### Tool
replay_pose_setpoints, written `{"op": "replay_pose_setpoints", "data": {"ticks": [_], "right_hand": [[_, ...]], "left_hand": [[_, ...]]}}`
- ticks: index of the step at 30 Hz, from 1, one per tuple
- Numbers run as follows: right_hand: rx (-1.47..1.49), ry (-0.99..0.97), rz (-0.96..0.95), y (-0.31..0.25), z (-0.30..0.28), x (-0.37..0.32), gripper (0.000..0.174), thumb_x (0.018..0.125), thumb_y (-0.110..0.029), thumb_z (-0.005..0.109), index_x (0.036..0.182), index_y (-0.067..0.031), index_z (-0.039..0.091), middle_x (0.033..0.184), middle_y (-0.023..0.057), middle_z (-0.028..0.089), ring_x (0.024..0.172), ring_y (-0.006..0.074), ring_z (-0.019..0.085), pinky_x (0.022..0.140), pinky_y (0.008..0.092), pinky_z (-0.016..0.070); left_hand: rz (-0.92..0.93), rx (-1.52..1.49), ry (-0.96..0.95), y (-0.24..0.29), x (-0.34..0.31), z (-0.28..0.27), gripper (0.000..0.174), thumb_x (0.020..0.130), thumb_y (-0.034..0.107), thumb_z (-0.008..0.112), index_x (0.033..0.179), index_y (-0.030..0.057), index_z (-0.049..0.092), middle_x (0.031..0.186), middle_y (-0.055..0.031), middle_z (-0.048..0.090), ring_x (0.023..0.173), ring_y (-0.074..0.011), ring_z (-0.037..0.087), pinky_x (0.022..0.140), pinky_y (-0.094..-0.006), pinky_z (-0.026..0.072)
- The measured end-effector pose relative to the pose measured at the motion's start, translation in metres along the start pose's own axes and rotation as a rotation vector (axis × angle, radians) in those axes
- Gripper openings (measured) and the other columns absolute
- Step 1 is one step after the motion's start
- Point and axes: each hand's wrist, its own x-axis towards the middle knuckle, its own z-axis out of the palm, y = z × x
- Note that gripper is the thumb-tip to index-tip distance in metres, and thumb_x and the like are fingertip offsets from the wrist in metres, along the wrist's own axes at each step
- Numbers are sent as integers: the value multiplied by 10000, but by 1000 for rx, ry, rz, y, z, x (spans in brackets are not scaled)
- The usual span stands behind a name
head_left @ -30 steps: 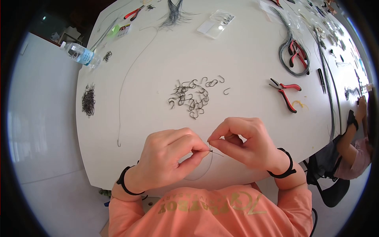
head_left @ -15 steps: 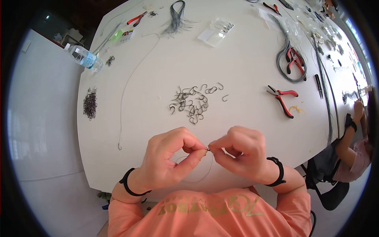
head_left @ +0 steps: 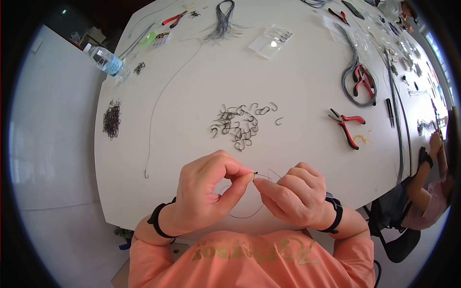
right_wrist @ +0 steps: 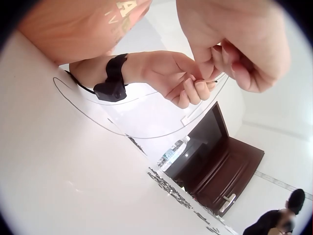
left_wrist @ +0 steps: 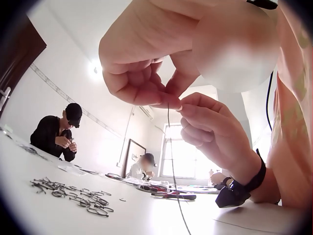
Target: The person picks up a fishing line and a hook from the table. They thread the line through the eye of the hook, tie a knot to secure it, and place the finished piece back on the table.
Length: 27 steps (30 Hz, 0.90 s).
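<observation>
In the head view my left hand point(head_left: 209, 194) pinches a small fish hook point(head_left: 256, 173) between thumb and index finger. Only its dark end shows past the fingertips. Thin fishing line point(head_left: 247, 217) runs from there and loops below and between the hands. My right hand point(head_left: 295, 197) has its other fingers curled in, and its thumb and index finger pinch the line right beside the left fingertips. From the left wrist, a strand of line point(left_wrist: 172, 161) hangs down below the pinch. Beyond the hands lies a loose pile of fish hooks point(head_left: 238, 126).
Red-handled pliers point(head_left: 346, 127) lie to the right, near a coil of line point(head_left: 344, 86). At left are a denser hook pile point(head_left: 112, 120), a water bottle point(head_left: 108, 63) and a long line point(head_left: 161, 93) ending in a hook. A clear plastic box point(head_left: 271, 42) sits farther back. Other people sit around.
The fingertips came together, then parted slightly. My right hand has turned with its fingers more curled, just below the left fingertips. A small line loop now shows between the hands.
</observation>
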Motion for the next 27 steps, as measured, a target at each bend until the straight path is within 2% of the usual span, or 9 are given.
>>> {"op": "replay_pose_setpoints", "data": {"ticks": [5, 11, 21, 23, 27], "right_hand": [[-10, -24, -13, 1, 0, 2, 317, 677, 10, 720, 987, -52, 709, 662, -21, 384, 519, 107, 404, 460, 257, 308], [13, -92, 17, 5, -8, 7, 291, 689, -12, 716, 975, -64, 699, 663, -14, 421, 518, 116, 419, 455, 268, 305], [115, -124, 112, 12, -14, 17, 207, 714, -47, 749, 898, -108, 676, 638, -17, 430, 504, 129, 428, 452, 293, 300], [224, -136, 194, 13, -16, 19, 186, 736, -41, 762, 875, -112, 663, 640, -15, 479, 505, 144, 457, 453, 301, 329], [337, -181, 301, 14, -22, 22, 163, 765, -37, 774, 866, -104, 665, 660, -8, 540, 509, 147, 485, 454, 293, 356]], "left_hand": [[137, 209, 43, -4, 0, 4, 156, 800, -30, 751, 856, 54, 632, 715, -40, 633, 559, -180, 579, 504, -288, 434], [260, 392, -7, -7, 2, 3, 180, 775, -9, 768, 851, 73, 627, 714, -23, 612, 558, -189, 550, 501, -306, 407], [253, 326, -48, -6, 2, 4, 196, 755, -12, 782, 824, 70, 618, 726, -27, 613, 581, -194, 565, 506, -310, 417], [248, 308, -87, -5, 2, 3, 226, 726, -63, 788, 848, 46, 632, 753, -50, 663, 593, -200, 595, 513, -306, 425], [236, 271, -110, -4, 1, 4, 223, 724, -63, 791, 831, 48, 630, 754, -48, 668, 595, -200, 600, 510, -307, 426]]}}
